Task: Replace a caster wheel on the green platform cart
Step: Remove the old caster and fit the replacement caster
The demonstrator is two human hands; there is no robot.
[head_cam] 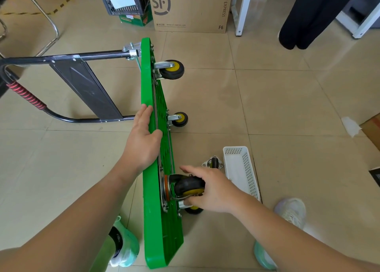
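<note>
The caster wheel [189,186] is gripped by the right hand [213,191], fingers curled round its tyre. Its plate is seated against the underside of the green platform cart [162,236], which is stood on edge. Just beyond the grip, a loose caster [212,162] lies beside a white basket [240,169]. The swap is judged midway; whether bolts are fitted cannot be told. Farther off, the deck edge is steadied by the flat left hand [144,136].

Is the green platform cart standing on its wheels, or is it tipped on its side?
Tipped on its side. The green platform cart stands on one long edge, and its caster wheels point sideways.
</note>
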